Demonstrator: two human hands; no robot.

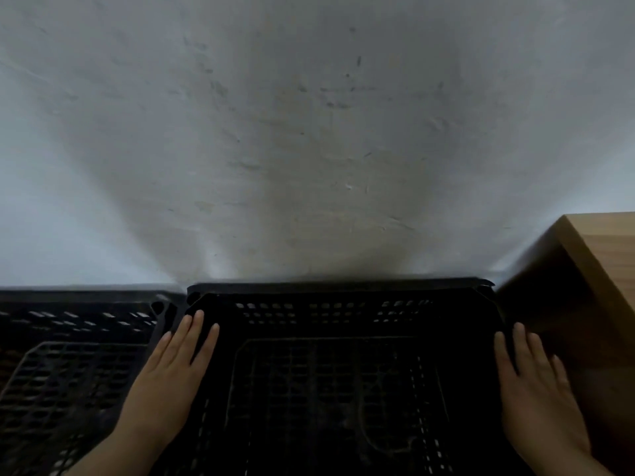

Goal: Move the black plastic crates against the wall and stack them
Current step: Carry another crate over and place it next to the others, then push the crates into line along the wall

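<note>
A black perforated plastic crate (336, 379) fills the lower middle of the head view, its far rim touching the grey wall (309, 149). My left hand (171, 376) lies flat on the crate's left rim, fingers straight and slightly apart. My right hand (536, 383) lies flat along its right rim. Neither hand curls around the rim. A second black crate (68, 365) stands to the left, also at the wall, its rim a little lower than the middle one's.
A wooden cabinet or box (598, 290) stands directly to the right of the middle crate, close against my right hand. The wall is scuffed and bare. The floor is hidden by the crates.
</note>
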